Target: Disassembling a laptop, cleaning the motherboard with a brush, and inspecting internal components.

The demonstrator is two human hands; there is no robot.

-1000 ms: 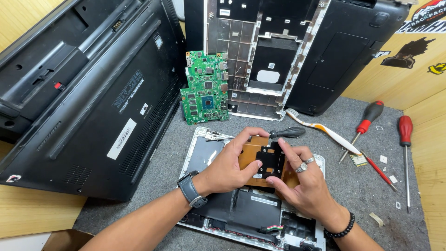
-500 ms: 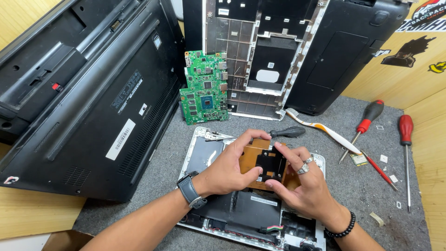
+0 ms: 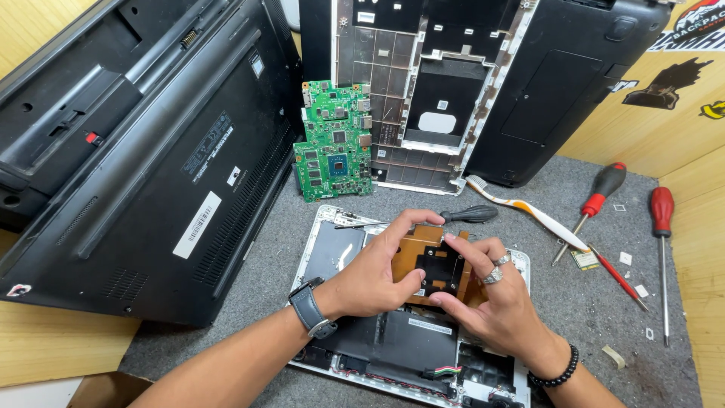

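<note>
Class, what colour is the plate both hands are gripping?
Copper-brown plate with a black centre; head view shows it best.

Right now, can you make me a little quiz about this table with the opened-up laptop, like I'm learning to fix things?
1. True or false: both hands touch the copper plate.
2. What colour is the circuit board leaning at the back?
A. green
B. blue
C. yellow
3. Which hand wears the watch?

Key:
1. True: the left hand and right hand both grip it, above the open laptop.
2. A
3. The left hand.
</note>
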